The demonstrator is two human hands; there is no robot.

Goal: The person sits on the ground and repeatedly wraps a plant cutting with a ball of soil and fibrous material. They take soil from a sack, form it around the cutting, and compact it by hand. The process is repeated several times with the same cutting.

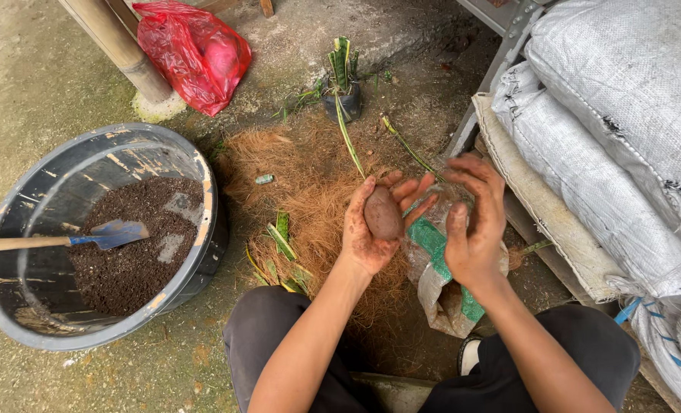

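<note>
Soil ball [383, 213], brown and oval, is held in the palm of the left hand [371, 226], whose fingers are curled loosely around it. The right hand [474, 222] is kept half open just beside, above a plastic bag [441, 287]. Brown fibre [310, 183] is spread on the ground below. A grey tub [203, 222] with soil and a blue trowel [107, 234] is seen at the left.
</note>
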